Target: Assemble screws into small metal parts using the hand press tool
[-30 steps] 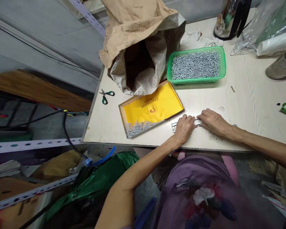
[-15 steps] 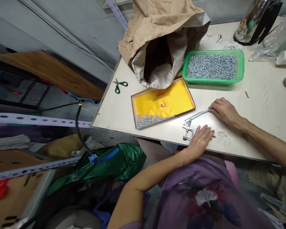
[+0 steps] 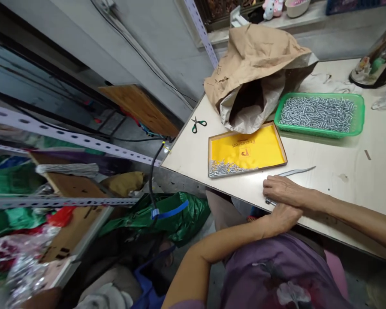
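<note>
Right of centre, pliers (image 3: 296,171), likely stiff and best gripped by the handle (image 3: 304,170), lay beneath the right hand (image 3: 283,190), fingers curled, left hand (image 3: 283,218) fingers hidden, both holds indeterminable.

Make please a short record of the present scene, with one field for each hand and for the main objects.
Right hand: over the metal tool, grip hidden
Left hand: against the right hand, near table edge
Tool: one handle extends past the right hand
Tray: yellow inside, small metal pieces along the near side, towards its left corner
Green basket: full of metal pieces
Paper bag: open, behind tray
Scissors: on table, left of bag
</note>
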The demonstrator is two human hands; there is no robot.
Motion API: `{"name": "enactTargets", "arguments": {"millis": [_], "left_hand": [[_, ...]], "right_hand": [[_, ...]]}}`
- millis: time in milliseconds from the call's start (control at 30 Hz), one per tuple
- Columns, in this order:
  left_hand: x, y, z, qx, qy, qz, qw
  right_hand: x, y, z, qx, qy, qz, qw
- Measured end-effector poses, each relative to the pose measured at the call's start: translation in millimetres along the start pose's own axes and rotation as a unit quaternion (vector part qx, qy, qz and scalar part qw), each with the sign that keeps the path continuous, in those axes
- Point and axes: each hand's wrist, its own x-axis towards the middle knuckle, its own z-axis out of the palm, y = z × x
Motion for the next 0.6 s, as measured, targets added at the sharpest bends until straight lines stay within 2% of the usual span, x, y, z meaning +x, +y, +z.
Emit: {"name": "enactTargets", "arguments": {"millis": [67, 100, 167, 200, 300, 333, 400, 467, 533, 600], "left_hand": [[1.0, 3.5, -6.0, 0.009, 0.006, 0.011, 1.0], [0.2, 4.3, -11.2, 0.016, 0.017, 0.025, 0.999], [-5.5, 0.8, -26.9, 0.035, 0.063, 0.05, 0.996], [-10.4, -4.7, -37.8, 0.048, 0.096, 0.05, 0.993], [-30.6, -37.9, -80.4, 0.105, 0.19, -0.035, 0.976], [-38.0, -53.0, -96.1, 0.129, 0.212, -0.086, 0.965], [-51.9, -83.8, -125.2, 0.174, 0.216, -0.19, 0.942], [-63.2, -109.7, -146.7, 0.195, 0.174, -0.248, 0.933], [-70.3, -126.7, -158.4, 0.193, 0.111, -0.264, 0.938], [-72.3, -135.6, -162.4, 0.183, 0.062, -0.261, 0.946]], "right_hand": [[2.8, -1.2, -16.3, 0.068, 0.031, -0.046, 0.996], [3.6, -1.4, -28.3, 0.103, 0.074, -0.042, 0.991], [3.4, 3.5, -58.3, 0.129, 0.18, 0.017, 0.975], [2.2, 10.0, -75.0, 0.106, 0.23, 0.068, 0.965], [-7.7, 45.0, -119.6, -0.023, 0.346, 0.199, 0.917], [-13.1, 58.9, -129.7, -0.065, 0.352, 0.235, 0.904], [-26.0, 81.6, -139.7, -0.127, 0.317, 0.289, 0.894], [-39.6, 90.3, -136.2, -0.15, 0.269, 0.332, 0.892], [-51.9, 82.9, -122.0, -0.134, 0.233, 0.323, 0.907], [-62.3, 64.4, -101.5, -0.091, 0.213, 0.268, 0.935]]}}
